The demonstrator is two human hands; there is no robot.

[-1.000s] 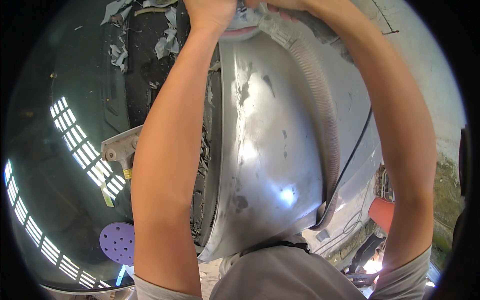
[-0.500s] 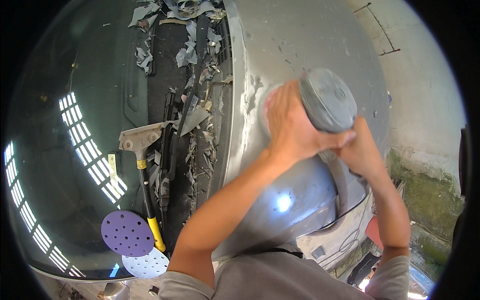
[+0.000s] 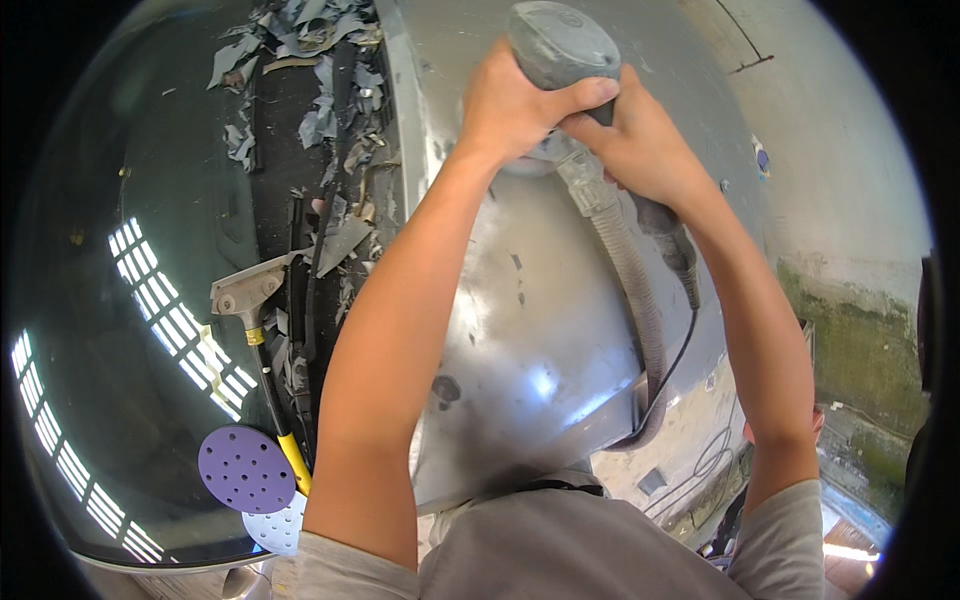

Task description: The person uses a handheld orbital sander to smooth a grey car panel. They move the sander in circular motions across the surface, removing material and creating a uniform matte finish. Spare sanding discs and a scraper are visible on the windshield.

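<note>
Both hands grip a grey electric sander (image 3: 565, 45) at the top of the view, its pad down against the bare metal car panel (image 3: 545, 270). My left hand (image 3: 508, 110) wraps round the sander's left side, thumb lying across its body. My right hand (image 3: 645, 145) closes round the handle end, nearer to me. A ribbed dust hose (image 3: 632, 265) and a black power cord (image 3: 690, 290) trail from the sander toward me, over the panel's near edge. Most of the pad is hidden beneath my hands and the sander.
Dark windscreen glass (image 3: 130, 390) curves along the left. Peeled grey flakes (image 3: 320, 115) litter the black trough beside the panel. A yellow-handled scraper (image 3: 262, 365), a purple sanding disc (image 3: 245, 470) and a pale perforated disc (image 3: 275, 525) lie at lower left. A stained wall (image 3: 840, 200) stands right.
My hands have carried the sander farther away across the panel and slightly left, with both arms stretched out. The hose and cord now show more fully.
</note>
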